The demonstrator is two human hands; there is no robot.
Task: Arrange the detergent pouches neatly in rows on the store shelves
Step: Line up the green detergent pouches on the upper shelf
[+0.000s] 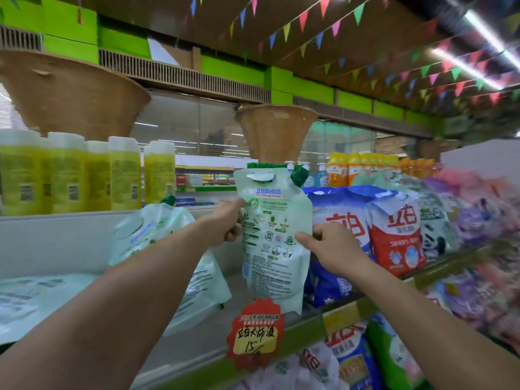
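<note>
A pale green detergent pouch (274,240) with a green spout cap stands upright at the centre of the frame, its base on the grey shelf (197,342), its printed back toward the camera. The left hand (225,223) grasps the pouch's left edge, thumb on the printed face and fingers curled behind. The right hand (327,246) pinches the right edge, thumb on the front, the other fingers bent behind it.

Left of centre a second green pouch (152,229) leans tilted behind the left forearm, its cap pointing up, and a third pouch (205,291) lies slanted below it, partly hidden by the arm. At the lower left edge more pale pouches (36,299) lie flat on the shelf; blur makes their count impossible to tell.

Just right of the held pouch stand two blue, white and red detergent bags (394,237), the nearer one touching it. Beyond them, blurred panda-print and purple packs (461,215) run toward the right edge.

In the upper left, five yellow bottles (84,175) with white caps stand in a row on the top ledge. Orange bottles (363,167) sit right of centre behind the bags. A red price tag (254,333) with handwritten marks hangs on the shelf's front rail at lower centre. Two brown cone-shaped column caps (277,130) rise above, and strings of coloured pennants (309,29) cross the ceiling.
</note>
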